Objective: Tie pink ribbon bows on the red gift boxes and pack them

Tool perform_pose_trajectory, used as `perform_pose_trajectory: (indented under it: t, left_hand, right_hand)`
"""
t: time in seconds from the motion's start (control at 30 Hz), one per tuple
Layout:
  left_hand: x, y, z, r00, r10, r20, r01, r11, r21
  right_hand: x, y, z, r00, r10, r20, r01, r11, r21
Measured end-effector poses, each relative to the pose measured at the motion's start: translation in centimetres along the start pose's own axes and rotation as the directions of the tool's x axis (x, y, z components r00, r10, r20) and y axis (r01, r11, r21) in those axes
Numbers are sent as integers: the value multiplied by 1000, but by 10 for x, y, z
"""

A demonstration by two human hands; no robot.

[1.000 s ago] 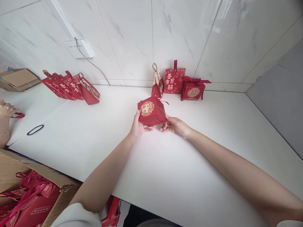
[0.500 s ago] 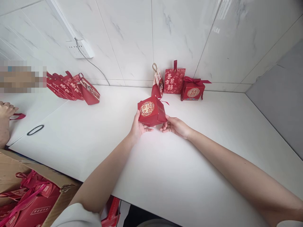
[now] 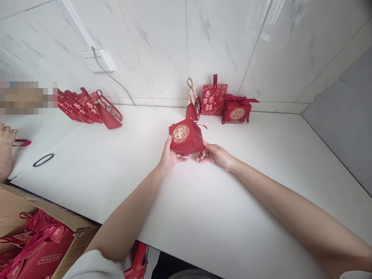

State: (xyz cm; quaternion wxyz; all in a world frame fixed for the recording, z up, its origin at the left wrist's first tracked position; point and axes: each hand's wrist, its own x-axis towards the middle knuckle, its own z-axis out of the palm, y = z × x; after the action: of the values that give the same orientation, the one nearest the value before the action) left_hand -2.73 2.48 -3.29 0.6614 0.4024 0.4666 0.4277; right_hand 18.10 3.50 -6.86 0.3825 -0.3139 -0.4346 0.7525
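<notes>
hidden bits: the underside of the red gift box (image 3: 186, 136) and the fingers beneath it are out of sight, so I can't say if it sits on the white table (image 3: 232, 217) or is held just off it
blurred: there's a pixelated patch at the left edge, no idea what's behind it
cut off: another person's hand (image 3: 6, 135) pokes in at the far left, with a red ribbon loop beside it; the cardboard carton (image 3: 37, 240) at lower left runs out of frame
left hand (image 3: 170, 157): cupped against the box's lower left side, thumb up along the edge, fingers curled under
right hand (image 3: 215, 155): fingertips pinching the box's lower right corner, other fingers tucked in
where the box is: centre of the frame, tilted, gold round emblem facing up
by the wall, upper middle: three items, a tall pouch with a tag (image 3: 193, 102), a flat gift bag (image 3: 214, 99) and a ribboned cube box (image 3: 236, 109)
leaning stack of gift bags (image 3: 87, 106): upper left, they overlap so much I can't count them exactly
in the carton: red boxes and pink ribbons all tangled, can't count those either
singles: one black ring (image 3: 43, 159) on the table at left, one power strip (image 3: 97, 59) on the tiled wall
</notes>
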Motion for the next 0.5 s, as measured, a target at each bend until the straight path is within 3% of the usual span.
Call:
perform_pose_trajectory:
  t: [0.5]
  left_hand:
    - [0, 1, 1, 1000, 4, 4, -4, 1000, -6]
  right_hand:
    - [0, 0, 0, 1000, 6, -5, -6, 1000, -2]
